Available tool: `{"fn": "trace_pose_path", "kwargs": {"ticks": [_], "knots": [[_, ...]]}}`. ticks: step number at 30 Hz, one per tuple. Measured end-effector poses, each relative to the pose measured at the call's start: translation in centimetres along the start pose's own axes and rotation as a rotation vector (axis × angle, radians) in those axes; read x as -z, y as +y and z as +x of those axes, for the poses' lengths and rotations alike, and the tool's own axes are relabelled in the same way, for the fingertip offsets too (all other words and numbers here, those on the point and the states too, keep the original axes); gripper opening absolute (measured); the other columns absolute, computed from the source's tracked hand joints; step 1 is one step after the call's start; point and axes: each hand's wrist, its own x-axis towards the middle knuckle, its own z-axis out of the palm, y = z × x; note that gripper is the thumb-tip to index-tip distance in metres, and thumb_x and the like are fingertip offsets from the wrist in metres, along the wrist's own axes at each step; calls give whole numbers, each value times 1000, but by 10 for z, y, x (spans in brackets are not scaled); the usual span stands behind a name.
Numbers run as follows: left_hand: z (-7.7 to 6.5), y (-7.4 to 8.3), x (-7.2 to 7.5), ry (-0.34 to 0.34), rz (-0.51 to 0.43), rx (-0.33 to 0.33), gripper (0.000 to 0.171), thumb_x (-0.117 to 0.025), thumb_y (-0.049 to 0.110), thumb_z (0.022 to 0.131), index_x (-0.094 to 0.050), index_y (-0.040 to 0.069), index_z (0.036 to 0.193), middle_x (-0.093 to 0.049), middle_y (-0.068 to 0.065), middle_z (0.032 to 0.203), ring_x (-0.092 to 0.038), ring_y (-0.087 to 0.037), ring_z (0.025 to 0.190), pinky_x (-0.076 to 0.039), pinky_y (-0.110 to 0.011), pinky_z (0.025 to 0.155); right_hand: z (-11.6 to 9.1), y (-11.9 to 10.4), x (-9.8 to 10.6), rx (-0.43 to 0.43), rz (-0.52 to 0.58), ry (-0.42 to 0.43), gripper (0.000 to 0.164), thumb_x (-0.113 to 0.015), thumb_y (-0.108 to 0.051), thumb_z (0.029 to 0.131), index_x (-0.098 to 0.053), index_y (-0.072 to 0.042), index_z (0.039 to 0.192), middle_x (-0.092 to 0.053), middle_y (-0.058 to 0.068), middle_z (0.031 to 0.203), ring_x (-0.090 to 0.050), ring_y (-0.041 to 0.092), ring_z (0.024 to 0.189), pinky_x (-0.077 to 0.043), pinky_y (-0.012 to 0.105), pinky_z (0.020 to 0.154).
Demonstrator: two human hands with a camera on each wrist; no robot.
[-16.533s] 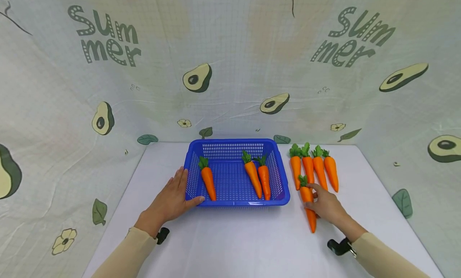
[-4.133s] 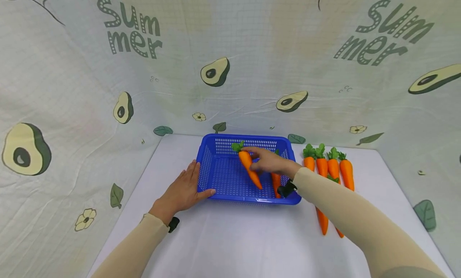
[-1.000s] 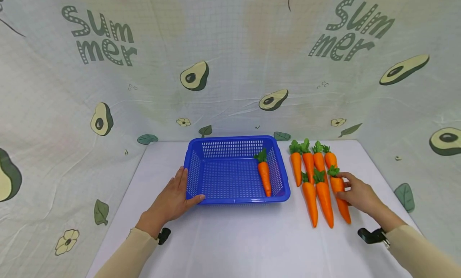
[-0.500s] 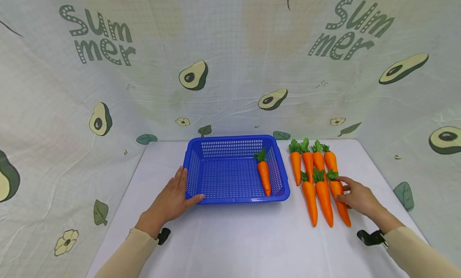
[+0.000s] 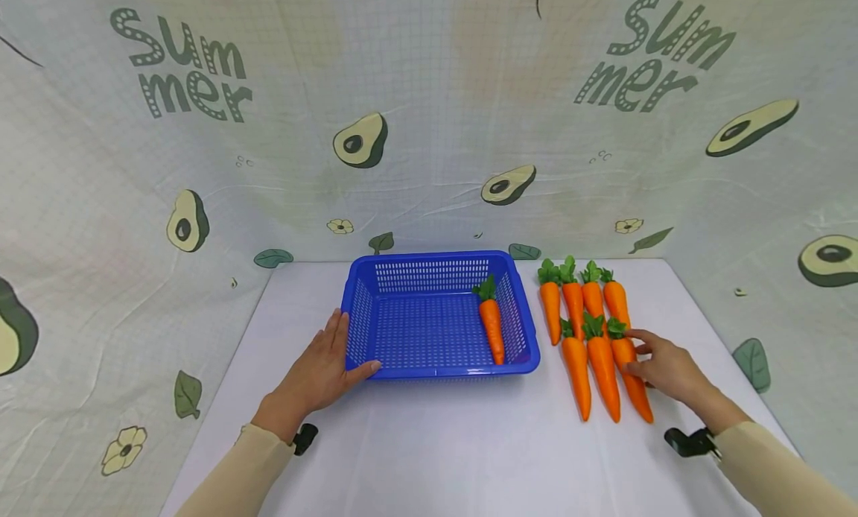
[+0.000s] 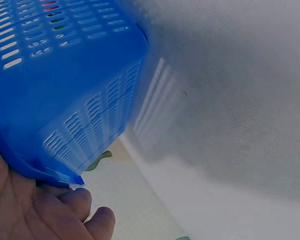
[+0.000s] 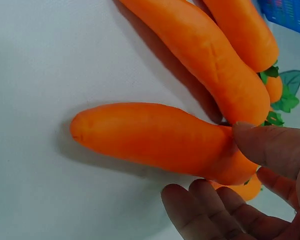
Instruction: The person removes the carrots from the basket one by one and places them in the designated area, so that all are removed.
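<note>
A blue plastic basket (image 5: 436,372) stands on the white table with one carrot (image 5: 492,327) lying inside, near its right wall. My left hand (image 5: 322,368) rests against the basket's left side, fingers straight along the wall and thumb on the front rim. To the right of the basket, my right hand (image 5: 670,364) pinches the leafy end of a carrot (image 5: 635,390) between thumb and fingers. That carrot (image 7: 140,132) lies on the table in the right wrist view. Beside it lie two more, the middle carrot (image 5: 605,375) and the left carrot (image 5: 576,379), forming a front row.
Behind the front row lies a back row of several carrots, the leftmost carrot (image 5: 550,312) closest to the basket. Their tips meet the front row's leaves. A white cloth (image 5: 429,129) printed with avocados hangs behind the table (image 5: 429,442).
Earlier, three carrots lay in the basket; now one does, and the front row beside it has grown to three. Over the last second the right hand shifted its carrot slightly toward the middle one.
</note>
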Motion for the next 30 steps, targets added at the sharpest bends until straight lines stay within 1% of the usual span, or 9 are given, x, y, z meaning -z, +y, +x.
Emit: {"fn": "trace_pose_path", "kwargs": {"ticks": [3, 8, 12, 15, 17, 20, 23, 27, 30], "knots": [[-1, 0, 0, 4, 0, -1, 122, -45, 84, 94, -4, -6, 167, -4, -27, 175, -17, -49, 160, -20, -59, 130, 0, -3, 4, 17, -41, 27, 77, -76, -26, 95, -37, 9, 152, -49, 45, 136, -70, 34, 89, -65, 46, 77], [-2, 0, -1, 7, -1, 5, 122, -49, 82, 94, -4, -5, 167, -5, -27, 176, -18, -49, 160, -20, -59, 130, 0, -15, 12, 68, -95, 96, 70, -70, -27, 98, -42, 12, 149, -53, 43, 136, -65, 52, 109, -63, 56, 82], [-3, 0, -1, 16, 10, 6, 120, -51, 80, 95, -6, -6, 167, -6, -27, 175, -15, -47, 161, -19, -59, 130, 4, -39, 19, 118, -111, 168, 66, -67, -28, 101, -44, 11, 148, -54, 40, 137, -64, 53, 113, -63, 57, 83], [-3, 1, 0, 26, 44, -3, 119, -50, 80, 95, -8, -7, 166, -9, -28, 175, -13, -46, 162, -17, -59, 130, 9, -66, 24, 184, -121, 210, 66, -68, -30, 102, -46, 10, 149, -56, 39, 138, -65, 52, 113, -63, 57, 82], [-3, 1, 1, 29, 75, -6, 119, -49, 81, 95, -10, -7, 166, -10, -28, 175, -12, -45, 162, -17, -60, 131, 12, -86, 26, 231, -122, 225, 64, -68, -30, 102, -48, 9, 149, -58, 37, 138, -68, 49, 110, -64, 54, 80], [-2, 2, 3, 34, 111, -16, 119, -47, 81, 96, -12, -8, 165, -11, -28, 174, -12, -46, 162, -17, -61, 130, 15, -119, 28, 294, -118, 225, 62, -68, -29, 103, -49, 7, 149, -60, 35, 137, -70, 44, 108, -65, 51, 79], [-2, 4, 5, 31, 133, -21, 118, -46, 81, 96, -13, -8, 165, -12, -28, 174, -12, -45, 162, -16, -61, 130, 18, -154, 26, 347, -110, 217, 59, -67, -29, 103, -51, 4, 149, -63, 32, 136, -71, 42, 108, -64, 52, 84], [-1, 5, 5, 25, 132, -25, 118, -46, 81, 96, -14, -8, 165, -13, -28, 174, -12, -45, 162, -16, -60, 131, 24, -196, 18, 405, -132, 167, 58, -66, -29, 103, -53, 2, 150, -64, 31, 137, -71, 42, 112, -62, 56, 90], [-1, 4, 4, 23, 111, -24, 118, -47, 81, 96, -12, -8, 165, -12, -27, 174, -12, -44, 163, -15, -60, 131, 31, -223, 8, 439, -175, 77, 60, -66, -28, 103, -50, 3, 151, -64, 32, 138, -70, 45, 116, -61, 57, 94]]}}
